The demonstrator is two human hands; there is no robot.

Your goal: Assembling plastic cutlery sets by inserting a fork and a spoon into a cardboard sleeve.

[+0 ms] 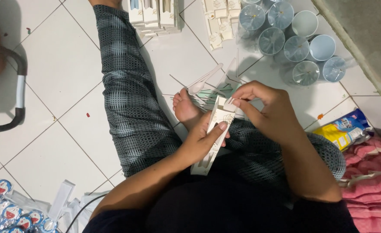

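White tiled floor (61, 73), left hand (201, 140) gripping a cream sleeve (214, 129), right hand (266, 110) pinching its top

Snack packet (343, 131) half under pink cloth (371, 181), stickers (13, 213) edge-cropped.

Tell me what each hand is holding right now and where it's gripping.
The left hand grips a long white paper sleeve around its middle, thumb on top. The right hand pinches a white plastic spoon at the sleeve's top opening.

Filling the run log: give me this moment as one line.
left hand: holds white paper sleeve | right hand: pinches white plastic spoon at sleeve top | cups on floor
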